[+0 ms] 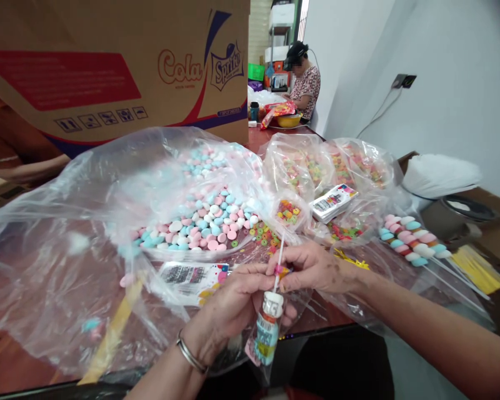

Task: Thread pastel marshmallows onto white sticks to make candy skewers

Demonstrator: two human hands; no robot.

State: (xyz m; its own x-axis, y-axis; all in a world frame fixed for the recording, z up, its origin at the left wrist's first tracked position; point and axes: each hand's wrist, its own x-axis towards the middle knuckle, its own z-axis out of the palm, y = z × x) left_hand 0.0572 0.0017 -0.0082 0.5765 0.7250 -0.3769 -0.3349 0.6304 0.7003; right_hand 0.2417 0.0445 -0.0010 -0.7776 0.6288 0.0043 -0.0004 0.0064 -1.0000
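Observation:
A candy skewer (pixel 267 328) in a printed clear wrapper hangs head-down, its white stick (pixel 280 253) pointing up. My left hand (pixel 239 294), with a metal bangle at the wrist, is closed on the gathered neck of the wrapper. Thumb and fingers of my right hand (pixel 310 269) pinch the same neck around the stick, where a small colourful bit of wrapper shows. Just beyond my left hand lies a stack of printed wrappers (pixel 191 280). Yellow twist ties (pixel 352 259) lie beside my right wrist.
Pink, blue and white candies (pixel 208 222) spread over a big plastic bag. Bags of ring candies (pixel 300 169) and printed cards (pixel 334 203) stand behind. Unwrapped candy skewers (pixel 414 239) lie right, near yellow strips (pixel 479 269). A large carton (pixel 116 33) rises behind; a person (pixel 304 83) sits farther back.

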